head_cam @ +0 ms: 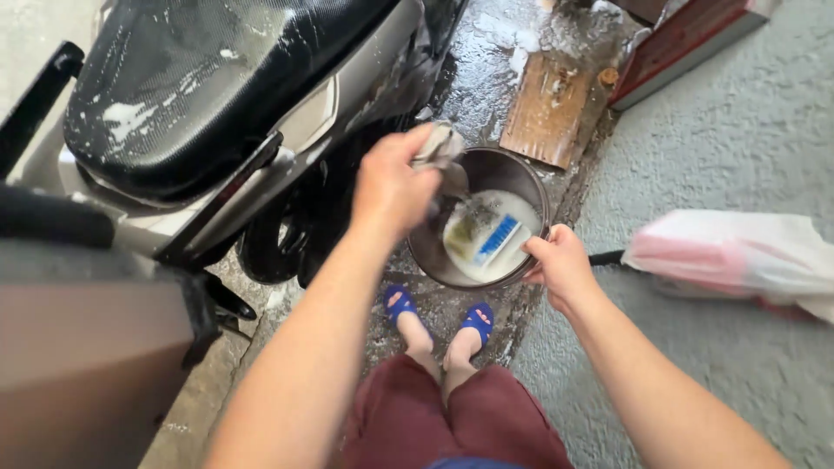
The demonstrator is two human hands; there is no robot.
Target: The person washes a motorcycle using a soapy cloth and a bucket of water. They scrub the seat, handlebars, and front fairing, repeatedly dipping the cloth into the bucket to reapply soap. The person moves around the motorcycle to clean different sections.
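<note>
- Right now I am holding a wet grey rag (439,143) bunched in my left hand (391,187), fingers clamped around it, just above the far rim of the dark round bucket (530,178) that is standing on the wet ground in front of my feet.
- My right hand (560,265) is gripping the near right edge of the bucket, fingers curled over the rim and steadying it.
- I am judging the rag as soft, limp and soaked, so it is likely dripping and slippery with soap; a full fist around the bunched middle is holding it better than a pinch at a corner.
- The bucket is looking heavy with sudsy water (521,208), and its wet rim is probably slick, so I am taking it with the whole hand rather than the fingertips.
- A blue-backed scrub brush (497,239) is lying in the suds, partly sunk; beside it something yellowish (460,233) is showing, perhaps a sponge, but I cannot make it out.
- The soapy scooter seat (200,78) is sitting just to my left, cut off at the frame edge.
- My left hand is blurred, so how much rag is hanging below it is hard to tell.
- A pink and white bundle (738,256) is lying to my right; what it is stays unclear.
</note>
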